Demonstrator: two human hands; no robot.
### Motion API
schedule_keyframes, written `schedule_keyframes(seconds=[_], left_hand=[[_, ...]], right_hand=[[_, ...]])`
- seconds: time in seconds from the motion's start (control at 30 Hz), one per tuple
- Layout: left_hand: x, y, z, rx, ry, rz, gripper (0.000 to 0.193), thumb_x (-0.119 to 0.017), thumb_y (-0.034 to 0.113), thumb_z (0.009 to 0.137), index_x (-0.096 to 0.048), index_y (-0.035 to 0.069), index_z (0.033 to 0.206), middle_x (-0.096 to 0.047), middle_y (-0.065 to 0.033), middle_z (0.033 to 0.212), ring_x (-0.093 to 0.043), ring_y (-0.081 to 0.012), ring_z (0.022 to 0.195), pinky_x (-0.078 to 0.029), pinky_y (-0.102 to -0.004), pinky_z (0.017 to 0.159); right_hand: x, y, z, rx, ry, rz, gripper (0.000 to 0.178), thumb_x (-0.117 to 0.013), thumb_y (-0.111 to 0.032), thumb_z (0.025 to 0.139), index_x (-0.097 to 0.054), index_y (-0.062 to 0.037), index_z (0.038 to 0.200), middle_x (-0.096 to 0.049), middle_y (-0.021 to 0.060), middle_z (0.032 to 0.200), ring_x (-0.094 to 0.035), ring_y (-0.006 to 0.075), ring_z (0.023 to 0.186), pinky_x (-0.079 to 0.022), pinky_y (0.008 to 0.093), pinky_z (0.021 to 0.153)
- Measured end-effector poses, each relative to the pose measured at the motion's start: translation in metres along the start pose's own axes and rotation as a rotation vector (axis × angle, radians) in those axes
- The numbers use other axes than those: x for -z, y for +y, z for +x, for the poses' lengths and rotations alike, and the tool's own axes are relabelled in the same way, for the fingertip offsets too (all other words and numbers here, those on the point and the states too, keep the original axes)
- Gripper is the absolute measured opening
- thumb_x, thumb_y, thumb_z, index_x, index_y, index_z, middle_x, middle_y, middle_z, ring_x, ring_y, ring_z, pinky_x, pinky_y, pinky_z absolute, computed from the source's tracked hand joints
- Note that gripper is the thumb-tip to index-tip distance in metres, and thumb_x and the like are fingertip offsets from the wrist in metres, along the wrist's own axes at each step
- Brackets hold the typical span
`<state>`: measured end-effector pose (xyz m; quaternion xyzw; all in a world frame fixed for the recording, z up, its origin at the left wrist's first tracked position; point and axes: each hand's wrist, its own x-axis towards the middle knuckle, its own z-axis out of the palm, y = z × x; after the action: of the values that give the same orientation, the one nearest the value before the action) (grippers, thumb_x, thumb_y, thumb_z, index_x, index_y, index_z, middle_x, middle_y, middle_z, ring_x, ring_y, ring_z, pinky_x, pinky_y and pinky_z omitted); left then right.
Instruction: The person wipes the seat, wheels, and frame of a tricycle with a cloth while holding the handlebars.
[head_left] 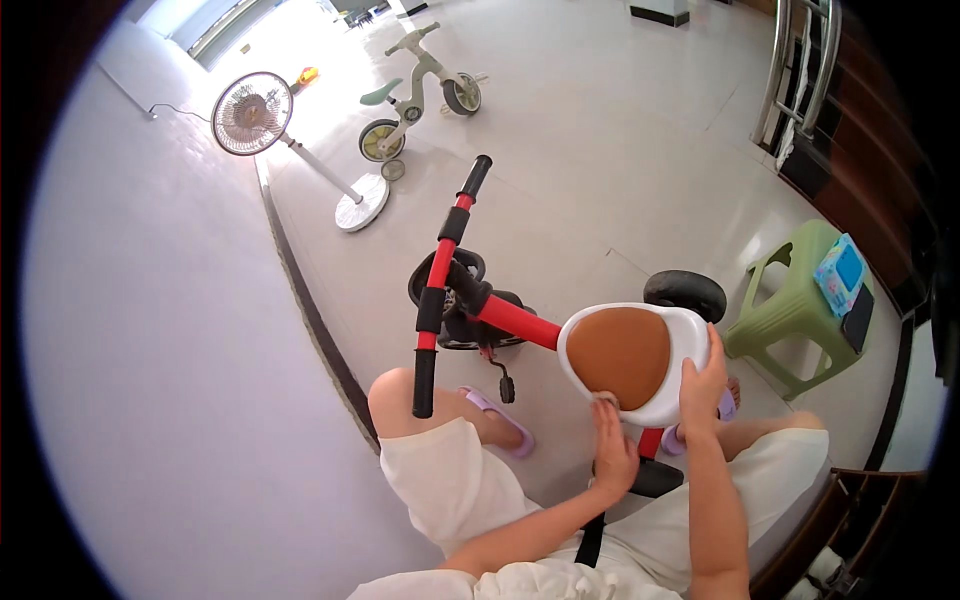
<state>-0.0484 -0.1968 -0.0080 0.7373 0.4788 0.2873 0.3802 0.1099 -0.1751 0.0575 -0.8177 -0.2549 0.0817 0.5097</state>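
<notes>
In front of me stands a red child's tricycle with a black-gripped handlebar (432, 290) and a red frame tube (520, 322). Its white seat (690, 340) carries a brown pad (620, 352). My left hand (617, 455) has its fingers together at the pad's near edge, pressing a small pale wipe (605, 399) against the seat. At the seat's right side, my right hand (704, 382) grips the white rim, thumb on top; its other fingertips are partly hidden. One black rear wheel (685, 294) shows beyond the seat, the other (655, 478) near my left hand.
A green plastic stool (795, 300) at the right holds a blue pack of wipes (840, 274) and a dark phone-like slab (857, 320). A standing fan (253, 113) and a pale balance bike (412, 112) stand farther off. A white wall (180, 330) runs along the left.
</notes>
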Motion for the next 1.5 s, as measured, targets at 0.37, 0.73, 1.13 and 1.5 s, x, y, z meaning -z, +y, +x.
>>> schedule_keyframes(seconds=[0.37, 0.73, 1.13, 1.5], left_hand=[[0.015, 0.025, 0.01, -0.156, -0.162, -0.105, 0.053, -0.053, -0.007, 0.081, -0.05, -0.001, 0.133, -0.049, -0.018, 0.136, -0.048, -0.0367, 0.12, -0.04, -0.0415, 0.102], [-0.017, 0.033, 0.097, -0.206, -0.468, 0.017, 0.027, -0.057, 0.0, 0.081, -0.06, 0.003, 0.108, -0.061, -0.017, 0.111, -0.056, -0.0334, 0.105, -0.049, -0.0451, 0.081], [-0.052, 0.039, 0.171, -0.33, -0.066, 0.176, 0.01, -0.063, 0.005, 0.077, -0.064, 0.004, 0.088, -0.063, -0.0141, 0.097, -0.058, -0.0329, 0.094, -0.049, -0.0431, 0.082], [-0.045, 0.03, 0.17, -0.584, -0.142, 0.247, 0.008, -0.061, 0.006, 0.077, -0.068, 0.003, 0.082, -0.063, -0.0117, 0.085, -0.057, -0.0296, 0.088, -0.044, -0.0405, 0.08]], right_hand=[[0.001, 0.0, 0.004, 0.011, -0.008, 0.002, 0.062, -0.055, 0.005, 0.077, -0.046, -0.0027, 0.138, -0.052, 0.0197, 0.136, -0.05, 0.0363, 0.124, -0.037, 0.0419, 0.106], [0.004, 0.01, 0.004, 0.01, -0.041, 0.036, 0.06, -0.055, 0.003, 0.078, -0.045, -0.0003, 0.137, -0.052, 0.0206, 0.136, -0.05, 0.0358, 0.125, -0.037, 0.0405, 0.106], [-0.006, 0.011, 0.007, -0.008, -0.056, 0.036, 0.062, -0.058, 0.002, 0.076, -0.045, 0.0004, 0.137, -0.054, 0.0208, 0.133, -0.052, 0.0333, 0.123, -0.039, 0.0379, 0.105], [-0.006, 0.017, 0.015, -0.051, -0.045, 0.057, 0.061, -0.054, -0.001, 0.076, -0.046, -0.0022, 0.137, -0.054, 0.0209, 0.133, -0.052, 0.0369, 0.123, -0.039, 0.0403, 0.104]])
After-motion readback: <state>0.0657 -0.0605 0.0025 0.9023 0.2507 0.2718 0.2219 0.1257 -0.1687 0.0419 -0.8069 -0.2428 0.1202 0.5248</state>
